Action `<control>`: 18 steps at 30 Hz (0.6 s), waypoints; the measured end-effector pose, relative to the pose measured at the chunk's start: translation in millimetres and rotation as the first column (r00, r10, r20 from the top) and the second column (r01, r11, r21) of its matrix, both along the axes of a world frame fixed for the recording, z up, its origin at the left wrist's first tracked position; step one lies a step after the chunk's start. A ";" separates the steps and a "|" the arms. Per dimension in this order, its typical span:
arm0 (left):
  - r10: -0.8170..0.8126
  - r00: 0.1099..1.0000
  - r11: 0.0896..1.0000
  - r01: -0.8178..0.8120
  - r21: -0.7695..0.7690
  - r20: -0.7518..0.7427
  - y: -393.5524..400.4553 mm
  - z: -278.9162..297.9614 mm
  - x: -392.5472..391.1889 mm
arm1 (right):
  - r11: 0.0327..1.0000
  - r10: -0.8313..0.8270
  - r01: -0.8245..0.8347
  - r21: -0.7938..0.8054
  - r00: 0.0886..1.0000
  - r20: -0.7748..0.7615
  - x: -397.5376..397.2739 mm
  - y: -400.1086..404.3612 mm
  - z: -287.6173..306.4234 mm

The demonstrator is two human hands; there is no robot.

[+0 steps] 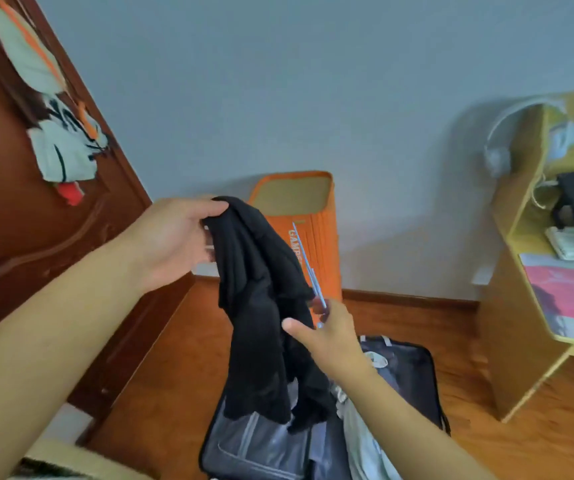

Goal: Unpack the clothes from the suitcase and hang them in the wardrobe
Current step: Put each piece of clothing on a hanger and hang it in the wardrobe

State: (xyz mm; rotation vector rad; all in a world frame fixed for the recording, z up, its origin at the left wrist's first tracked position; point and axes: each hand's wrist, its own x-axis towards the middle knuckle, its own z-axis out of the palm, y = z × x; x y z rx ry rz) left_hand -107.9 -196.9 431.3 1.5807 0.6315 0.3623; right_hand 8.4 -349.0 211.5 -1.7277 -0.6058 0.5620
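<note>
An open dark suitcase (406,386) is seen lying on the wooden floor (167,403) at the bottom of the view, with pale clothing (365,445) still lying inside it. Above it a black garment (257,306) is held up in the air, its lower folds hanging down over the open case. The upper edge of the garment is pinched by the left hand (171,240), thumb on top and fingers curled beneath the cloth. A thin light-blue hanger (308,268) is gripped by the right hand (327,327), the fingers closed round its lower end just beside the garment, the thumb extended toward the cloth; the hanger slants upward behind the fabric. Beyond the hands an orange suitcase (316,237) is stood upright against the grey wall (278,81). To the left a reddish-brown wooden door (19,220) is seen, with light-coloured clothes (64,147) hung on it. At the right a yellow wooden desk (517,271) with shelves is set against the wall, and white headphones (496,150) are hung over its upper corner
</note>
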 end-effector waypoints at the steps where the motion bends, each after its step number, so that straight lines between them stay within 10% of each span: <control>1: 0.015 0.999 0.999 -0.013 0.036 -0.030 -2.2 7.9 -9.9 | 0.997 -0.013 0.015 0.069 0.999 -0.031 -1.5 10.7 11.4; 7: 0.043 0.967 0.971 0.018 0.237 -0.252 14.5 36.6 -73.7 | 0.984 0.112 -0.125 0.125 0.988 0.105 12.3 22.2 89.5; 12: 0.327 0.788 0.744 0.126 0.656 -0.522 62.2 19.4 -108.1 | 0.955 0.294 -0.287 -0.067 0.906 0.304 34.4 14.0 161.8; 16: 0.534 0.766 0.536 0.020 0.844 -0.358 71.4 -10.2 -94.2 | 0.931 0.362 -0.364 -0.030 0.911 0.198 14.9 11.2 201.7; 18: 0.498 0.824 0.638 -0.139 0.757 -0.268 64.6 -28.9 -79.3 | 0.926 0.372 -0.377 0.021 0.921 0.119 4.3 9.0 215.5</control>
